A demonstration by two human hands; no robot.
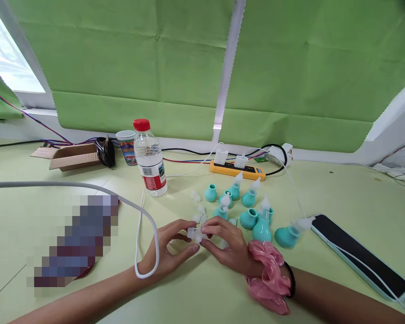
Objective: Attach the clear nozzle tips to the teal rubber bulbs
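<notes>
Between my two hands, just above the table, is a small translucent plastic piece [195, 234]. My left hand [168, 247] pinches its left side with thumb and fingers. From the other side my right hand [227, 243] closes its fingertips on the same piece, partly hiding it. Loose clear plastic parts [201, 211] lie just beyond my fingers. Several teal rubber bulbs stand around there: an open-necked bulb [210, 193] has no tip, while a bulb with a clear nozzle [262, 228] is beside my right hand. Another nozzled bulb [286, 236] lies tilted farther right.
A water bottle [150, 166], paper cup [127, 150] and open cardboard box [76, 157] stand back left. An orange power strip [236, 170] lies behind the bulbs. To the right is a phone [361, 254] with its cable. A white cable [151, 225] loops over my left wrist.
</notes>
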